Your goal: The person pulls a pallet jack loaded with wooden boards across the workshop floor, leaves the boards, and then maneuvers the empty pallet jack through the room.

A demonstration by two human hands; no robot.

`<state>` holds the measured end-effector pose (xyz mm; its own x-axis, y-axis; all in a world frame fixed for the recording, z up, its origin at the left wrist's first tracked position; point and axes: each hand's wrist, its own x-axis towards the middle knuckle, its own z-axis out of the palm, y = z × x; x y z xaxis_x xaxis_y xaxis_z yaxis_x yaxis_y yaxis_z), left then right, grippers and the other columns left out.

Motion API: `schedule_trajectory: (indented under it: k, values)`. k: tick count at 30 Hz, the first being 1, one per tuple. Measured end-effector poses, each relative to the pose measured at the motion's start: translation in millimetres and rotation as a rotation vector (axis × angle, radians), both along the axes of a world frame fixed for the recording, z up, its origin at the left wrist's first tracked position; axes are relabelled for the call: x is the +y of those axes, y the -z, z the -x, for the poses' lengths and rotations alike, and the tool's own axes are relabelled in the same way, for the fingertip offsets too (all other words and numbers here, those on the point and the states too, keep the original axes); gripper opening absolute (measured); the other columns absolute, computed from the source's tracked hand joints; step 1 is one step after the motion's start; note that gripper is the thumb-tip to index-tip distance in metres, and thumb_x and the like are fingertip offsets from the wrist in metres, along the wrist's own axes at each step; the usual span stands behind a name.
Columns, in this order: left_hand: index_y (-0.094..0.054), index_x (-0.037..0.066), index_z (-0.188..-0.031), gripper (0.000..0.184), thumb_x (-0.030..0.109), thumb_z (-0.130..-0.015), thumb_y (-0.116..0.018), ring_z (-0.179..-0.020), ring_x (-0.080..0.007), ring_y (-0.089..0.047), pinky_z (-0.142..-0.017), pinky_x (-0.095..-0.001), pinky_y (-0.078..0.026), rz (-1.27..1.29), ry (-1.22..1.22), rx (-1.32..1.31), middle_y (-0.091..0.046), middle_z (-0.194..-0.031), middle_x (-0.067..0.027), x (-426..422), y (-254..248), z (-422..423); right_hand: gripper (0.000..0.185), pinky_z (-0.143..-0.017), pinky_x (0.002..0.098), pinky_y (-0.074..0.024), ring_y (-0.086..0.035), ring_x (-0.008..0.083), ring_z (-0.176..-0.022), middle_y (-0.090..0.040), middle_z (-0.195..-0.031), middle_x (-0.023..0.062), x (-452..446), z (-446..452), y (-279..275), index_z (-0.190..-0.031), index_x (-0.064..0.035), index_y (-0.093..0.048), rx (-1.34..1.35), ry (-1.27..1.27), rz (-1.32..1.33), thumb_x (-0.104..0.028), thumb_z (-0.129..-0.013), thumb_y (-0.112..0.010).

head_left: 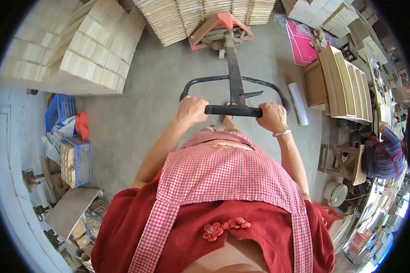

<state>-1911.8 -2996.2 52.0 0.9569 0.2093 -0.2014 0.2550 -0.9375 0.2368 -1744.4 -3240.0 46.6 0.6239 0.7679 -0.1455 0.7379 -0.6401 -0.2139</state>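
Both of my hands are wrapped round the black handle [232, 110] of a pallet jack [223, 27]. My left hand [192, 110] grips the handle's left end, fingers curled over it. At the right end, my right hand [273, 117] is closed on the bar, a bracelet [282, 133] round its wrist. A dark lever [253, 94] sticks out beside the shaft, apart from my fingers. The jack's red-orange frame stands against a tall stack of wooden pieces [168, 18], and its forks are hidden.
Stacked pale wooden blocks [95, 50] stand at the left, above blue crates [79, 159]. On the right are a wooden shelf unit [344, 86], a rolled plastic sheet [299, 104], a white bucket [335, 193] and a person in a striped top [387, 157] at a workbench. Grey floor [155, 68] lies between.
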Motion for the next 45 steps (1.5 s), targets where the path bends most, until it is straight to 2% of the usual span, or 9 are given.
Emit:
schedule_trajectory:
  k: [9,11,21,28,31,36,37,39,45]
  values:
    - [-0.069,0.011,-0.071,0.01,0.02,-0.068,-0.065,-0.068,-0.0344,-0.067,-0.073,-0.0452,-0.051,-0.02,0.0,-0.025,-0.066,-0.066,-0.0156,-28,0,14,0.011,-0.065,0.0439,-0.0525,-0.066,0.0355,-0.07,-0.066,-0.07,0.0165,-30,22,-7,-0.071,-0.0091,-0.069,-0.007,-0.017,-0.052,-0.02,-0.069,-0.066]
    - [-0.073,0.011,-0.081,0.018,0.02,-0.066,-0.07,-0.08,-0.0316,-0.069,-0.077,-0.0412,-0.053,-0.037,-0.008,0.081,-0.07,-0.077,-0.0146,-47,6,16,0.012,-0.064,0.0437,-0.0522,-0.066,0.0358,-0.07,-0.066,-0.071,0.0161,-46,23,2,-0.07,-0.0089,-0.068,-0.017,-0.027,-0.058,-0.02,-0.069,-0.066]
    - [-0.072,0.009,-0.081,0.018,0.011,-0.064,-0.065,-0.084,-0.0333,-0.068,-0.091,-0.0443,-0.049,0.022,-0.099,0.025,-0.07,-0.08,-0.0165,-73,13,12,0.014,-0.067,0.0442,-0.053,-0.067,0.0352,-0.074,-0.068,-0.076,0.0155,-67,17,-3,-0.078,-0.01,-0.071,-0.036,-0.033,-0.045,-0.021,-0.071,-0.068]
    - [-0.071,0.011,-0.074,0.013,0.015,-0.062,-0.067,-0.074,-0.031,-0.068,-0.074,-0.0433,-0.051,-0.065,-0.035,-0.034,-0.068,-0.071,-0.0136,-90,25,15,0.017,-0.065,0.0451,-0.0523,-0.066,0.0372,-0.072,-0.067,-0.073,0.0174,-85,17,9,-0.078,-0.008,-0.071,-0.046,-0.053,-0.03,-0.024,-0.071,-0.069]
    - [-0.071,0.008,-0.076,0.015,0.016,-0.065,-0.065,-0.079,-0.03,-0.07,-0.076,-0.0423,-0.054,-0.05,-0.017,-0.005,-0.07,-0.079,-0.0157,-98,22,8,0.016,-0.065,0.0453,-0.052,-0.066,0.0382,-0.071,-0.067,-0.073,0.0184,-91,13,4,-0.078,-0.0075,-0.071,-0.06,-0.064,-0.036,-0.022,-0.071,-0.069]
    - [-0.071,0.008,-0.077,0.014,0.018,-0.068,-0.066,-0.08,-0.0297,-0.07,-0.078,-0.0444,-0.053,-0.004,-0.008,-0.002,-0.07,-0.079,-0.0144,-124,19,16,0.018,-0.065,0.0474,-0.0503,-0.065,0.04,-0.073,-0.066,-0.073,0.0189,-120,18,22,-0.076,-0.0068,-0.07,-0.087,-0.041,-0.013,-0.024,-0.071,-0.068]
    - [-0.071,0.009,-0.077,0.013,0.019,-0.069,-0.067,-0.081,-0.0295,-0.07,-0.078,-0.0449,-0.053,-0.014,-0.001,0.007,-0.07,-0.078,-0.0142,-132,27,18,0.019,-0.064,0.048,-0.05,-0.064,0.0411,-0.073,-0.065,-0.072,0.0184,-138,17,47,-0.076,-0.007,-0.069,-0.182,-0.073,-0.091,-0.025,-0.07,-0.068]
    - [-0.071,0.009,-0.075,0.012,0.019,-0.071,-0.067,-0.082,-0.0285,-0.07,-0.078,-0.0452,-0.053,-0.025,0.011,-0.043,-0.07,-0.077,-0.0142,-141,58,19,0.019,-0.064,0.0471,-0.0514,-0.064,0.0398,-0.071,-0.065,-0.072,0.0181,-144,28,44,-0.074,-0.008,-0.071,-0.079,-0.016,-0.027,-0.026,-0.068,-0.069]
    - [-0.07,0.008,-0.074,0.013,0.017,-0.066,-0.067,-0.073,-0.0288,-0.07,-0.068,-0.0409,-0.055,-0.075,0.091,-0.048,-0.069,-0.073,-0.0139,-129,66,41,0.018,-0.064,0.0459,-0.0526,-0.066,0.0369,-0.07,-0.067,-0.071,0.0166,-134,57,57,-0.074,-0.0089,-0.071,-0.07,0.04,-0.028,-0.026,-0.068,-0.069]
